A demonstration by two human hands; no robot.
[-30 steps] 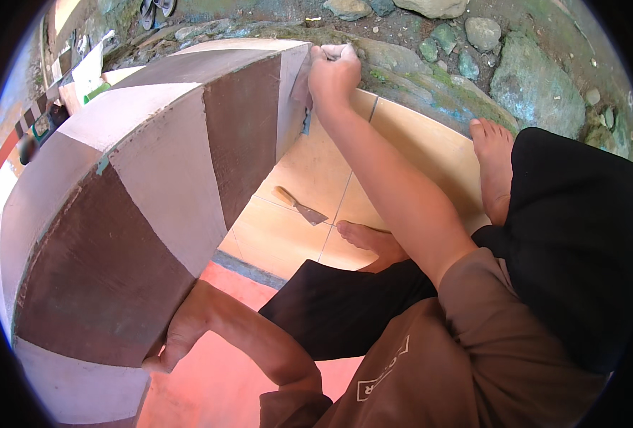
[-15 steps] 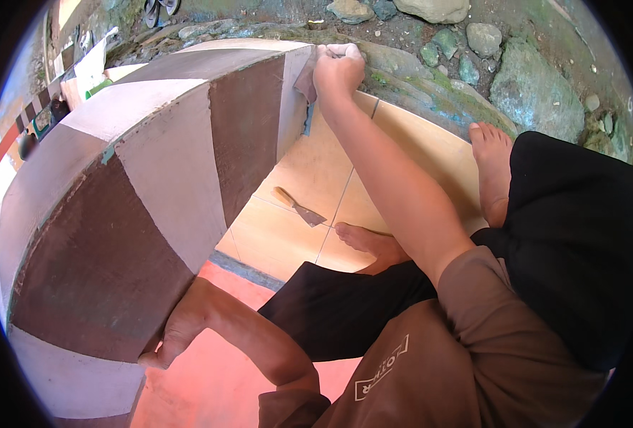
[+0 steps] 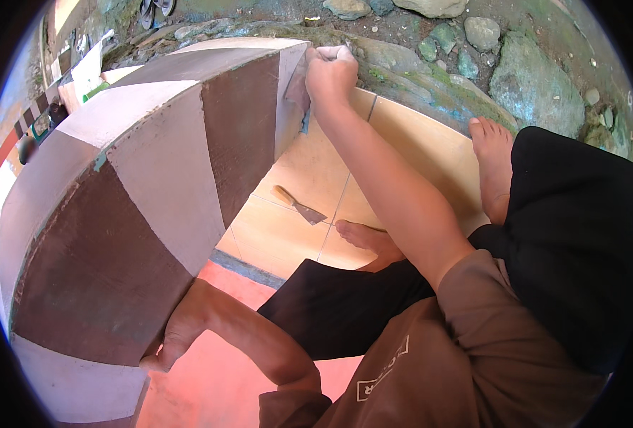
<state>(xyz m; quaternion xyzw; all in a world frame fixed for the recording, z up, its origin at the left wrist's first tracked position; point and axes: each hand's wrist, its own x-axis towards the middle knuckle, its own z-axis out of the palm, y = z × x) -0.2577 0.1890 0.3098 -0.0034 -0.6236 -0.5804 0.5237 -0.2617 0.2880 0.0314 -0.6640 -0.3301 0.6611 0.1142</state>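
A low curved wall, painted in brown and whitish blocks, bends along my left side. At its far end my right hand is closed, with whitish dust on its fingers. A thin brown sheet, which looks like sandpaper, hangs from that hand against the wall's end face. My left hand rests on the wall's lower inner edge, near a brown block. Its fingers are partly hidden, and those that show lie stretched along the wall. A putty knife with a wooden handle lies on the tiles between my arms.
Cream floor tiles meet a pink-red floor at a grey strip. My bare foot stands near a mossy stone ledge. Beyond lie large rocks and soil. Sandals sit at the far left.
My right hand has shifted slightly left along the wall's end, the brown sheet with it. The view has tilted a little; my left hand stays at the wall and the putty knife lies still.
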